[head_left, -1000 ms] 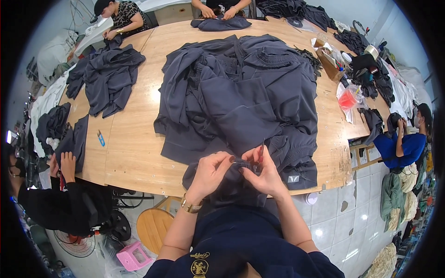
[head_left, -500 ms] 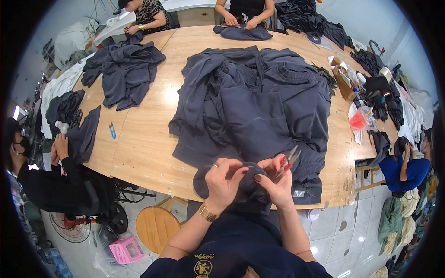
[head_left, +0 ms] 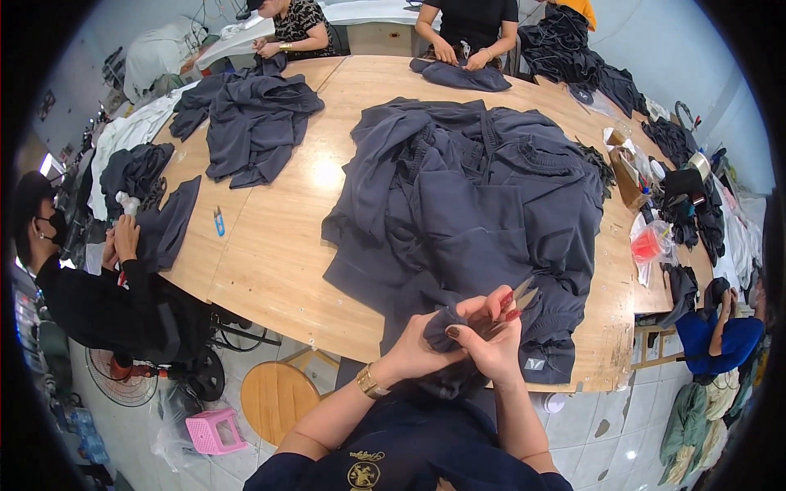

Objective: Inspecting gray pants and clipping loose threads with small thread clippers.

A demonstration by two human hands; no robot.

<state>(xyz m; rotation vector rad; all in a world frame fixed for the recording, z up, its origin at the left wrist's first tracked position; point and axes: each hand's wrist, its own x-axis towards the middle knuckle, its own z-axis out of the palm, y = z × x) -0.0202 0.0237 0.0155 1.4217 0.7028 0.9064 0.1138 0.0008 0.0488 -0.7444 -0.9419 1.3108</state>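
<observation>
Bright, even overhead light leaves a glare patch on the wooden desk (head_left: 327, 173). Shadows are soft. Fisheye bending curves the edges; black vignette rings the sharp frame.

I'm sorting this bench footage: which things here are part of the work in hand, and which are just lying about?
In hand:
left hand pinching dark garment
right hand holding thread snips

Lying about:
garment pile
blue snips
smaller pile
red bag
pink stool

My left hand (head_left: 422, 348) and right hand (head_left: 489, 344) press together at lower centre, fingers curled tight, forearms rising from the bottom edge.
</observation>
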